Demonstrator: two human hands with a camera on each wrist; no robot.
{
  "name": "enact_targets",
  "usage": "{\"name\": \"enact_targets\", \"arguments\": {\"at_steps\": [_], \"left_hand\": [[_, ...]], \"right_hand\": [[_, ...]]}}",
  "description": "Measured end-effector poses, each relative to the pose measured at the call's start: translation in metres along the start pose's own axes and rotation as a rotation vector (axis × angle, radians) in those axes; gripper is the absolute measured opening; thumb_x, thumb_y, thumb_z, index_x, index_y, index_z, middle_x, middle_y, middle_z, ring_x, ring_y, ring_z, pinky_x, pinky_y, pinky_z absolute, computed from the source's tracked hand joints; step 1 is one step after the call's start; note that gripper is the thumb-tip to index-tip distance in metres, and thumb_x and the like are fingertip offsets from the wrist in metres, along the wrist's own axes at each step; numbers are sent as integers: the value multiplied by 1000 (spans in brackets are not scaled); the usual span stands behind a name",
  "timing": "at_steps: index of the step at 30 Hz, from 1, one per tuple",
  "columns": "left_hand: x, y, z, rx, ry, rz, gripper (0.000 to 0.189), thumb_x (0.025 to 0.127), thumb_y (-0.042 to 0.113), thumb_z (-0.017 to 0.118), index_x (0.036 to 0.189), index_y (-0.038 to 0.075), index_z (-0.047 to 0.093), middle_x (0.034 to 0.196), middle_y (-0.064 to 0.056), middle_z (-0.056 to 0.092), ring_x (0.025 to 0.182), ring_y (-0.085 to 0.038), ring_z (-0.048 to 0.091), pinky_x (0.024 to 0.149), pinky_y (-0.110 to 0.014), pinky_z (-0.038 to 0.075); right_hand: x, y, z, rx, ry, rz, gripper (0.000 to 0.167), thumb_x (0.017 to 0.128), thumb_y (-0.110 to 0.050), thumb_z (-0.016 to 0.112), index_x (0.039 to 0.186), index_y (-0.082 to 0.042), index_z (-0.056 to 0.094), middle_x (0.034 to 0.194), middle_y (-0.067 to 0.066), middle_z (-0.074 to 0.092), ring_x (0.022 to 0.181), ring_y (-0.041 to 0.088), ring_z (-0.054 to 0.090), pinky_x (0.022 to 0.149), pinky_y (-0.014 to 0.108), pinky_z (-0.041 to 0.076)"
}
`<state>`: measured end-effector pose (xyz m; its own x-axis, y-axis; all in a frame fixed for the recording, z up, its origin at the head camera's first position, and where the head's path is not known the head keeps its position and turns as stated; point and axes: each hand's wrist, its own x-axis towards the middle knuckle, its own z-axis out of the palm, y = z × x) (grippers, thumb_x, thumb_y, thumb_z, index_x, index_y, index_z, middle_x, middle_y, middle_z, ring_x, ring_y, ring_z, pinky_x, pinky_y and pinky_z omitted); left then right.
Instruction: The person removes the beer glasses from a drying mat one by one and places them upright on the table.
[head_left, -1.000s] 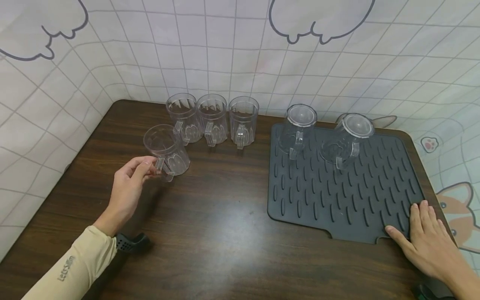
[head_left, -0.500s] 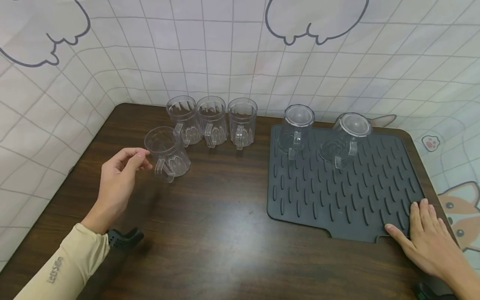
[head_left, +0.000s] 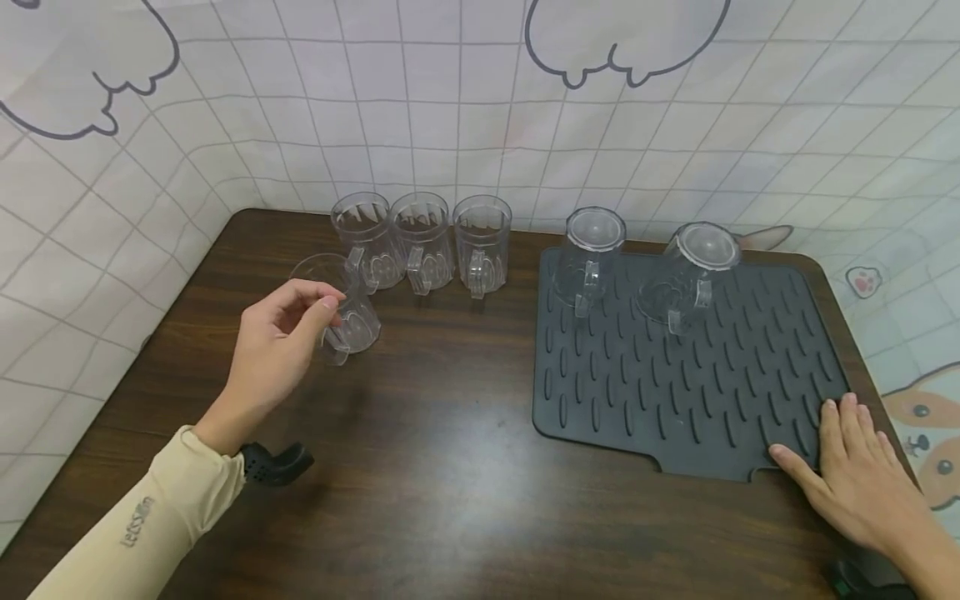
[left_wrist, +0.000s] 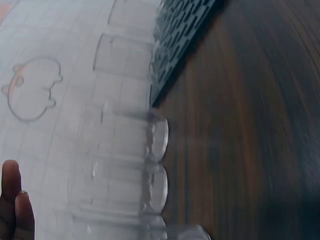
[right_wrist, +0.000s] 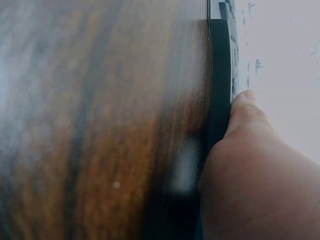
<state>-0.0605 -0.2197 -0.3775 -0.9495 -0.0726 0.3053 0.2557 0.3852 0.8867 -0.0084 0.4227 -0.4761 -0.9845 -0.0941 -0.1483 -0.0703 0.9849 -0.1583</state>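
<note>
Head view: the left hand [head_left: 277, 354], loosely curled with thumb and forefinger close together, partly covers a clear upright mug [head_left: 358, 323] (whether it touches, I cannot tell) standing before three upright mugs [head_left: 426, 262] on the dark table [head_left: 450, 467]. The right hand [head_left: 866, 477], thumb spread, rests at the near right corner of the grey mat [head_left: 637, 433], beneath two inverted mugs [head_left: 596, 232].

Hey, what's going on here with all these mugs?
A person's left hand is in front of a clear upright mug, with no clear grip on it. Behind, three upright mugs stand in a row on the wooden table. Two upside-down mugs sit on a dark ribbed mat, and the right hand rests at its near right corner.
</note>
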Motion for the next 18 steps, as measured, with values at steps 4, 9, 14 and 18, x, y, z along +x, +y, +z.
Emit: {"name": "enact_targets", "arguments": {"at_steps": [4,9,14,18], "left_hand": [[4,8,16,-33,-39,36,14,103,10,62,107,-1,69,83,12,67,79,-5,66,67,-18,50],[7,19,32,-54,-103,37,10,103,11,62,105,4,69,85,7,68,80,-8,67,65,-19,49],[10,26,46,-36,-174,18,11,104,17,63,107,8,69,85,7,67,81,-10,66,65,-23,48],[14,28,63,-60,-230,14,11,104,18,63,109,11,70,87,2,69,82,-11,67,68,-24,50]], "right_hand": [[-1,1,1,4,8,2,98,109,-53,40,154,21,-5,158,44,-21,149,63,-17,121,75,-13],[-3,0,-1,7,0,4,98,109,-53,40,154,21,-5,158,44,-21,149,63,-18,121,75,-14],[-3,0,-3,32,-36,6,98,109,-52,40,154,20,-8,158,43,-25,149,62,-21,120,74,-17],[-3,0,-2,37,-37,4,97,109,-52,40,155,19,-9,159,42,-25,150,60,-22,121,72,-18]]}}
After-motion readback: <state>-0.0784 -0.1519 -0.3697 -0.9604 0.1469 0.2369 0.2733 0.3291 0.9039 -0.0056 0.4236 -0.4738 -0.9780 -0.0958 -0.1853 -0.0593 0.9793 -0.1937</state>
